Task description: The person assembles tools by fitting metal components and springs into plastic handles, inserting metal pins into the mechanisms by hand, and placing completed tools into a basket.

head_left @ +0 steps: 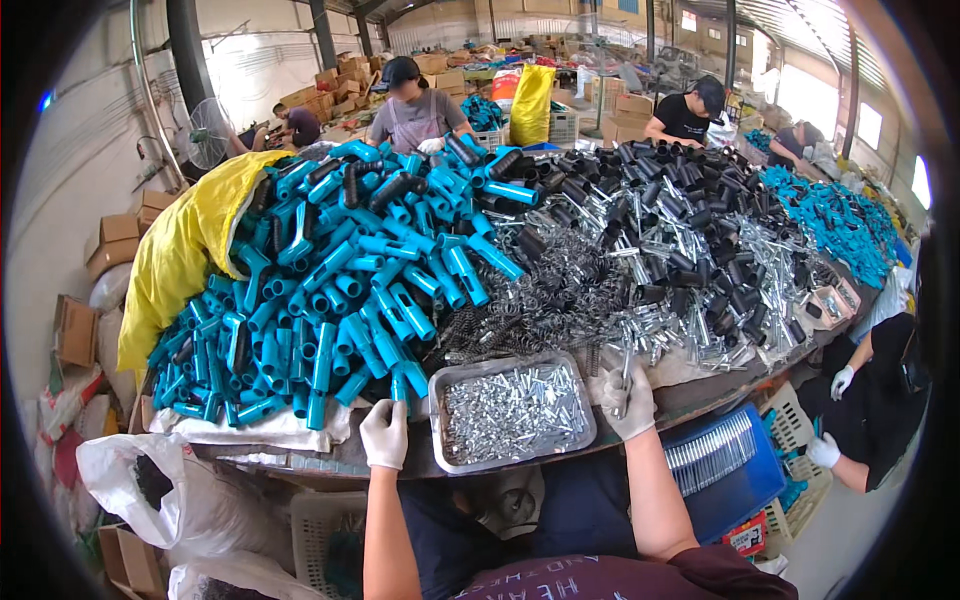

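Note:
My left hand (384, 436), in a white glove, is at the table's front edge with its fingers closed at the lower end of a teal plastic tube (399, 386). My right hand (630, 405), also gloved, is closed around a slim metal rod (626, 372) that stands nearly upright. Between my hands sits a grey tray (438, 425) full of small shiny metal pins (515, 410). A big heap of teal plastic tubes and handles (370, 260) rises beyond my left hand. Dark coil springs (540, 290) are piled behind the tray.
Black sleeves (690, 200) and metal rods (720, 300) cover the right side. A yellow sack (180, 270) spills at the left. A blue bin (725, 460) of metal rods stands below, right. Co-workers are around the table; a gloved hand (824, 451) is at far right.

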Available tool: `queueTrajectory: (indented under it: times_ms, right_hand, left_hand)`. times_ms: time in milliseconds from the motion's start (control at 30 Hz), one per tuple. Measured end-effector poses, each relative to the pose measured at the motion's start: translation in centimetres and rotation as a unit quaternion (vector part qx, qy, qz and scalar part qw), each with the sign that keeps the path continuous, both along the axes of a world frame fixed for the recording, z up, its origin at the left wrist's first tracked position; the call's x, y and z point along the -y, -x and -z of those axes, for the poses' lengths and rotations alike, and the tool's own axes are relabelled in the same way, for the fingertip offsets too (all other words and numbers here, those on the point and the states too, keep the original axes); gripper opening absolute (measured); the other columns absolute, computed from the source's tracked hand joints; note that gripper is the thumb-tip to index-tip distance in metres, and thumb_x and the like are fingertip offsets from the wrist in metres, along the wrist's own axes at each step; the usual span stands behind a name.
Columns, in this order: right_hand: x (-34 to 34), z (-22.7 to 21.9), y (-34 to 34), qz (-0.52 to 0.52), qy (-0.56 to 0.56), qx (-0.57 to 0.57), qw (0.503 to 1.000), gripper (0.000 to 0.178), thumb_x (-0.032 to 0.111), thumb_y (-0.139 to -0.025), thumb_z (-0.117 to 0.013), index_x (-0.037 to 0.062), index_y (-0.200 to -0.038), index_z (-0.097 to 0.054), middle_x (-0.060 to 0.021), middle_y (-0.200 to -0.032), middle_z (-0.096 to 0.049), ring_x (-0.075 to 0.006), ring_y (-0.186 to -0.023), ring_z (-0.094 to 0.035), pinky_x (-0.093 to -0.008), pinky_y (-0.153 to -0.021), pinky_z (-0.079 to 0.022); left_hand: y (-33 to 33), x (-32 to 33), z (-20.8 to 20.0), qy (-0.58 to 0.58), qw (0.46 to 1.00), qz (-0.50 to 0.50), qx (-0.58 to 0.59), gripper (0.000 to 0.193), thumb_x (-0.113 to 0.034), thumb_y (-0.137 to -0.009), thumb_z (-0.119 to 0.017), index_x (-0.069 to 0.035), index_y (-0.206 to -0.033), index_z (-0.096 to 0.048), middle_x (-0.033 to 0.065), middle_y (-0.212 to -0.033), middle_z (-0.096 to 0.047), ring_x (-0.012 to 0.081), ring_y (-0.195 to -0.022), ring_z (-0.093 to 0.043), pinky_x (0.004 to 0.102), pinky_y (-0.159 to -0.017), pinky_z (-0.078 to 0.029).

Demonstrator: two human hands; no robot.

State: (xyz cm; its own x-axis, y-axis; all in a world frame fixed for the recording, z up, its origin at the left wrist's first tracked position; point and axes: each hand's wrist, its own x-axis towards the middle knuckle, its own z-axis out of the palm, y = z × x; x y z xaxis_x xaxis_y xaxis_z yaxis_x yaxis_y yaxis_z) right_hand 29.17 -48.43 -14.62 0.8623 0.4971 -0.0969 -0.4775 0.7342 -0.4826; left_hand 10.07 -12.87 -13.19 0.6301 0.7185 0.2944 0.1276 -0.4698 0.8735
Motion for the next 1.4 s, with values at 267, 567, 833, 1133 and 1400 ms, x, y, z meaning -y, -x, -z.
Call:
queueTrajectory:
  times_ms: [267, 567, 833, 1133, 1400]
  right_hand:
    - [-0.7, -0.7, 0.4, 0.013, 0.026, -0.005, 1.000, 0.046, 0.043, -0.101, -0.046, 0.0080, -0.129, -0.057, 0.0055, -0.058, -0.048, -0.0063, -0.041, -0.031, -0.0216, -0.040, -0.026]
    - [-0.2, 0.1, 0.1, -0.010, -0.008, -0.005, 1.000, 0.047, 0.046, -0.101, -0.046, 0.0094, -0.129, -0.056, 0.0029, -0.059, -0.050, -0.0080, -0.040, -0.036, -0.0226, -0.036, -0.027]
    - [-0.7, -1.0, 0.5, 0.008, 0.012, -0.066, 0.998, 0.045, 0.043, -0.101, -0.048, 0.0072, -0.127, -0.055, -0.0001, -0.061, -0.055, -0.0102, -0.039, -0.038, -0.0229, -0.036, -0.031]
    - [-0.9, -1.1, 0.5, 0.018, 0.014, -0.023, 0.999, 0.046, 0.042, -0.102, -0.046, 0.0038, -0.126, -0.052, -0.0012, -0.059, -0.052, -0.0109, -0.038, -0.037, -0.0234, -0.036, -0.030]
    - [-0.6, -1.7, 1.1, 0.015, -0.001, -0.058, 0.998, 0.047, 0.044, -0.101, -0.046, 0.0054, -0.126, -0.054, -0.0007, -0.060, -0.053, -0.0097, -0.038, -0.036, -0.0233, -0.036, -0.029]
  left_hand:
    - [0.3, -0.3, 0.3, -0.031, 0.999, -0.013, 0.006, 0.024, -0.019, -0.091, -0.064, 0.003, -0.080, -0.063, 0.0121, -0.062, -0.058, 0.0120, -0.057, -0.053, 0.0317, -0.057, -0.044]
    - [0.2, -0.3, 1.2, -0.026, 0.999, -0.022, 0.002, 0.023, -0.020, -0.089, -0.065, 0.002, -0.082, -0.065, 0.0129, -0.062, -0.057, 0.0128, -0.056, -0.053, 0.0318, -0.056, -0.044]
    - [-0.3, -0.3, 0.5, -0.048, 0.998, -0.036, -0.011, 0.024, -0.018, -0.089, -0.064, 0.004, -0.080, -0.065, 0.0101, -0.064, -0.060, 0.0106, -0.058, -0.053, 0.0300, -0.057, -0.044]
    - [-0.3, -0.2, 0.5, -0.069, 0.997, -0.028, -0.004, 0.021, -0.013, -0.091, -0.062, 0.002, -0.078, -0.064, 0.0004, -0.061, -0.055, 0.0054, -0.056, -0.048, 0.0252, -0.053, -0.039]
    - [0.0, 0.3, 0.1, -0.065, 0.998, -0.024, -0.008, 0.025, -0.019, -0.090, -0.065, 0.003, -0.080, -0.064, 0.0076, -0.063, -0.058, 0.0100, -0.058, -0.052, 0.0297, -0.057, -0.044]
